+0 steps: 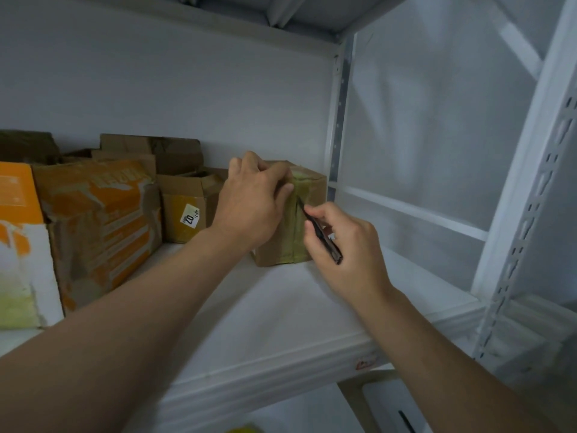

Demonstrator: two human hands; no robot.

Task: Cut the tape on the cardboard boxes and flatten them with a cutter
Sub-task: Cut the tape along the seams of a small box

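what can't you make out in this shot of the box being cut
All in the head view:
Small brown cardboard box: left side hidden by left hand.
Black cutter: blade tip too small and dark; handle partly covered by right hand.
Orange and white carton: cut off by left edge.

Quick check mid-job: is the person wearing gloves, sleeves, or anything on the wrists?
No. The left hand and right hand are ungloved, no rings visible. Both forearms are uncovered to the frame edge: no sleeves, watch or bands.

On a white shelf (281, 307), the left hand (249, 207) grips a taped cardboard box (312, 185); the right hand (346, 245) holds a cutter (324, 239) against its tape (298, 220).
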